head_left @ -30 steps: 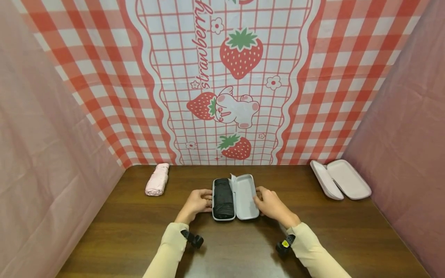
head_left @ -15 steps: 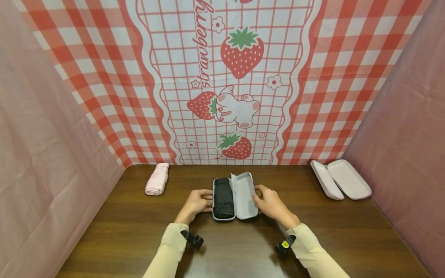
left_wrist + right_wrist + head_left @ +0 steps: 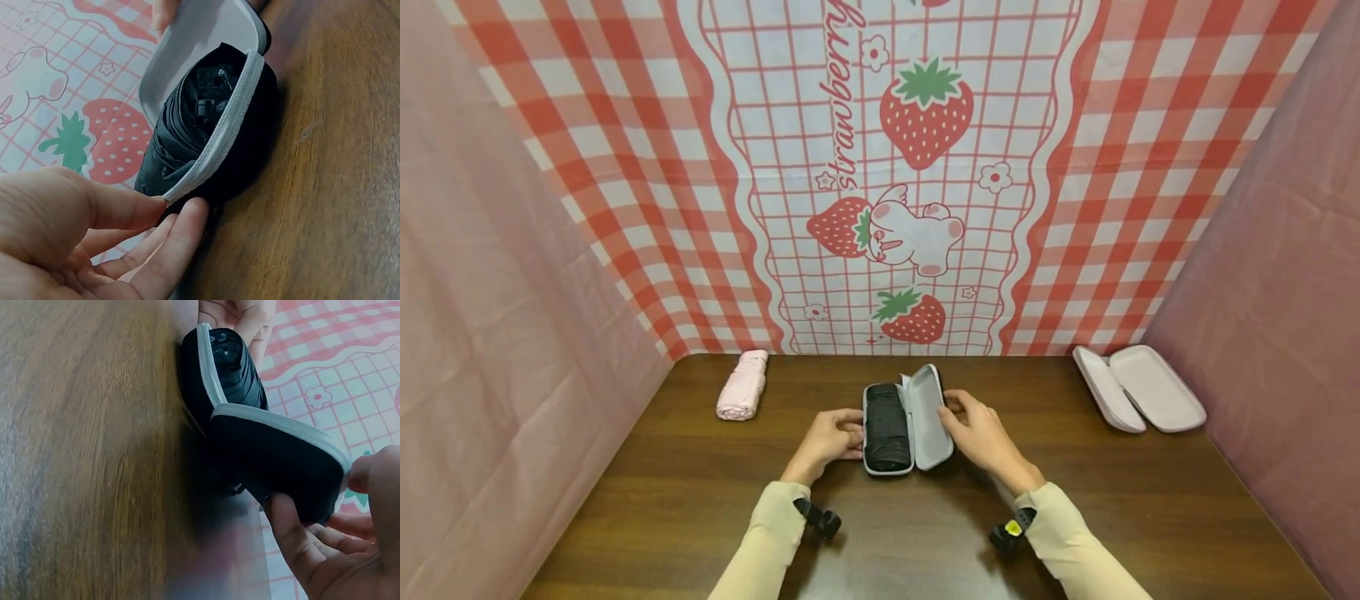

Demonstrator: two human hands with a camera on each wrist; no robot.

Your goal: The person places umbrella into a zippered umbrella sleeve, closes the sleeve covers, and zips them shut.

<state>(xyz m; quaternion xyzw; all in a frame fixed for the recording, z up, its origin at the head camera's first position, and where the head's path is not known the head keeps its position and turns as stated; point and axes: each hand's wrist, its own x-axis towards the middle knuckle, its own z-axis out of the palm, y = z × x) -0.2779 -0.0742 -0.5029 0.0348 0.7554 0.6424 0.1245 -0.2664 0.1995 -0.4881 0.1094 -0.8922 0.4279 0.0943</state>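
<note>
An unzipped zip case [image 3: 932,425], black outside with a grey lining and rim, lies spread on the table in the middle of the head view. Its left half holds a rolled black fabric bundle [image 3: 886,429] that resembles a folded umbrella. My left hand [image 3: 831,437] pinches the rim of that half, thumb on the edge and fingers against the outer side. At the other side my right hand [image 3: 981,433] grips the lid [image 3: 281,456], which is tilted up from the table. In the right wrist view its thumb and fingers hold the lid's outer edge.
A rolled pale pink cloth bundle [image 3: 742,385] lies at the back left of the wooden table [image 3: 887,542]. Back right, a second case [image 3: 1157,390] with a pale lining lies spread. Behind the table hangs a strawberry-print cloth [image 3: 887,167], with pink fabric at both sides.
My right hand has raised the lid from nearly flat to a tilt, moving it slightly left toward the filled half. The left hand keeps its hold on the case.
</note>
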